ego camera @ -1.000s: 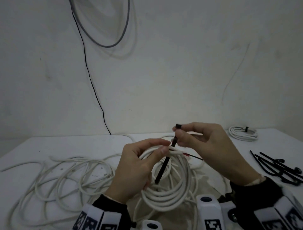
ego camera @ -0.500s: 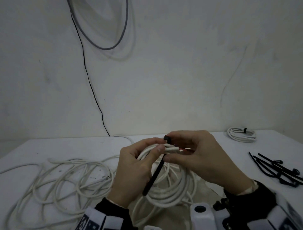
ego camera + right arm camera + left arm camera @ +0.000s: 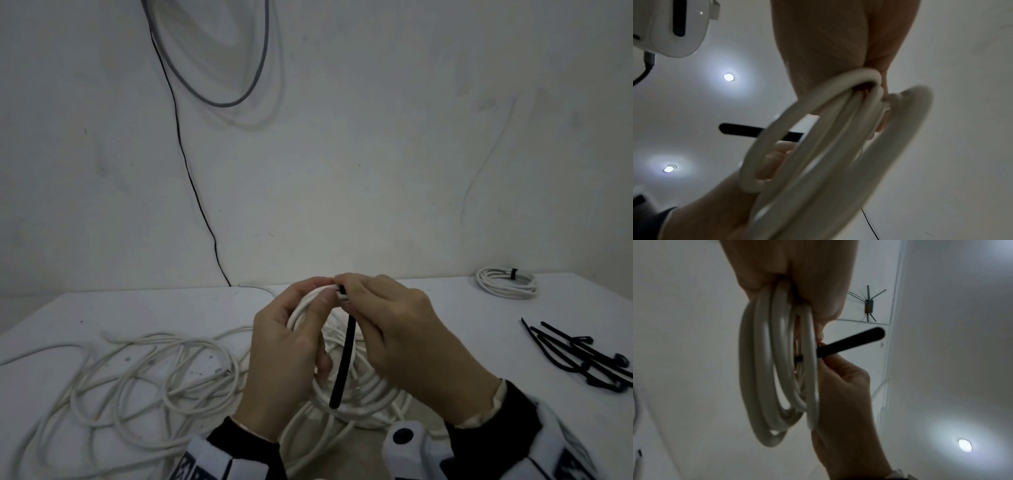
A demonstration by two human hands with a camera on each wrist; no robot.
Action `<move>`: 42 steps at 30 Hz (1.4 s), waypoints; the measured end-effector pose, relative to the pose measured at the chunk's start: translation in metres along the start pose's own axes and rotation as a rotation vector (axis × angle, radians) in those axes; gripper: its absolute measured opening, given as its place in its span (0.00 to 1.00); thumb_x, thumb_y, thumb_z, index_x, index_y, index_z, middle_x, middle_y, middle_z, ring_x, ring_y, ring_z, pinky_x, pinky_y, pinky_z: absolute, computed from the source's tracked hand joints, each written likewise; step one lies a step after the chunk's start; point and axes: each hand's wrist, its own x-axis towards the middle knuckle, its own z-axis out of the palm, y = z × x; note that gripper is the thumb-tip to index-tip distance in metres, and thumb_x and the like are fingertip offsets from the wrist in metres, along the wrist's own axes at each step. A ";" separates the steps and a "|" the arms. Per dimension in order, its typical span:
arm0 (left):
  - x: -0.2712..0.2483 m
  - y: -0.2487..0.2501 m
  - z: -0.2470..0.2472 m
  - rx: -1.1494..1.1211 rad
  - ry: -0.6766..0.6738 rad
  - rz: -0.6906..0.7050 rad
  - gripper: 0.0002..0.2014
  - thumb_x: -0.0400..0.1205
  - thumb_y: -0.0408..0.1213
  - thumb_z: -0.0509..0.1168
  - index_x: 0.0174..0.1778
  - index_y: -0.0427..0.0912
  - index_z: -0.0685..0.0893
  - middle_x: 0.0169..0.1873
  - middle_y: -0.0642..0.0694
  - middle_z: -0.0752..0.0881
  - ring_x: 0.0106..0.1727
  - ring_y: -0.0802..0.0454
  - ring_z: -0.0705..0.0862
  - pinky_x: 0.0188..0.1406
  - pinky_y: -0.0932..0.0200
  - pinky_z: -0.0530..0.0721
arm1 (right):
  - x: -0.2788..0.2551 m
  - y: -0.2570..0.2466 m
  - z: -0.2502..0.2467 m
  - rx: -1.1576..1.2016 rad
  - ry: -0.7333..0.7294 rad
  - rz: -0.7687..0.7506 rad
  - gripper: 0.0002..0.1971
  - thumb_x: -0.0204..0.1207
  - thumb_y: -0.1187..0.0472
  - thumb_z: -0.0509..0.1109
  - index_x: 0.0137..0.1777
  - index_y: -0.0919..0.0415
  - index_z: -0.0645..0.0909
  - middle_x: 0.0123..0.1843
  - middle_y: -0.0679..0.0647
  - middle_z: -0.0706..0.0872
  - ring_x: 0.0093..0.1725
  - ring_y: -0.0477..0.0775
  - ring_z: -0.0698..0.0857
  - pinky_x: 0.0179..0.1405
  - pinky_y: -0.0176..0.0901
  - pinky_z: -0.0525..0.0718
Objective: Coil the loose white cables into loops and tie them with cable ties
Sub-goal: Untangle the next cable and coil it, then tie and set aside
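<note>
Head view: the left hand (image 3: 284,356) holds the coil of round white plastic cable (image 3: 363,383) up off the white table (image 3: 137,308), fingers curled round the gathered strands at its top. The right hand (image 3: 394,329) pinches the flat black strap of a cable tie (image 3: 344,363) just beside the left fingertips; the strap's free end hangs below both hands. More white cable lies loose (image 3: 137,370) left of the hands. A tied coil (image 3: 507,282) and spare black ties (image 3: 582,356) lie to their right.

Left wrist view: the loops (image 3: 777,369) hang from the closed fingers, and the strap (image 3: 849,344) passes through them.

Right wrist view: the strap (image 3: 740,129) crosses behind the loops (image 3: 818,146), beneath a pale ceiling with round lamps (image 3: 729,76).

The cable looks light and springy, so hold it where the strands bunch. The strap seems stiff yet bendable.
</note>
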 end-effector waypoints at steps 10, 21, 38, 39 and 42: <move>0.001 0.000 -0.018 0.286 -0.269 -0.044 0.13 0.80 0.47 0.58 0.58 0.48 0.80 0.30 0.47 0.89 0.15 0.54 0.76 0.17 0.66 0.73 | -0.001 0.004 0.004 0.060 -0.169 -0.041 0.14 0.65 0.75 0.68 0.51 0.68 0.82 0.36 0.56 0.87 0.30 0.57 0.84 0.26 0.46 0.84; 0.005 -0.004 -0.015 0.179 -0.180 -0.094 0.09 0.83 0.36 0.62 0.51 0.47 0.88 0.24 0.48 0.87 0.10 0.55 0.70 0.17 0.60 0.73 | -0.005 -0.001 0.006 -0.123 -0.207 0.186 0.19 0.78 0.50 0.50 0.66 0.52 0.68 0.42 0.35 0.88 0.60 0.43 0.71 0.46 0.45 0.53; 0.011 -0.001 -0.025 -0.054 0.094 -0.070 0.10 0.81 0.32 0.65 0.51 0.47 0.89 0.24 0.32 0.73 0.10 0.55 0.63 0.12 0.66 0.66 | 0.004 -0.020 -0.013 0.489 -0.083 0.249 0.09 0.73 0.43 0.67 0.40 0.41 0.87 0.41 0.33 0.88 0.56 0.38 0.80 0.59 0.59 0.73; 0.011 -0.001 -0.025 -0.051 0.101 -0.066 0.10 0.81 0.32 0.65 0.51 0.48 0.89 0.24 0.34 0.72 0.10 0.55 0.62 0.12 0.66 0.66 | 0.005 -0.021 -0.013 0.550 -0.049 0.335 0.09 0.73 0.45 0.69 0.37 0.44 0.88 0.38 0.36 0.89 0.53 0.39 0.82 0.58 0.50 0.75; 0.010 0.002 -0.024 -0.034 0.104 -0.048 0.09 0.81 0.32 0.65 0.51 0.47 0.90 0.21 0.38 0.73 0.09 0.55 0.62 0.13 0.67 0.65 | 0.008 -0.025 -0.016 0.837 0.056 0.581 0.03 0.69 0.65 0.78 0.34 0.59 0.88 0.28 0.51 0.90 0.33 0.42 0.88 0.38 0.25 0.79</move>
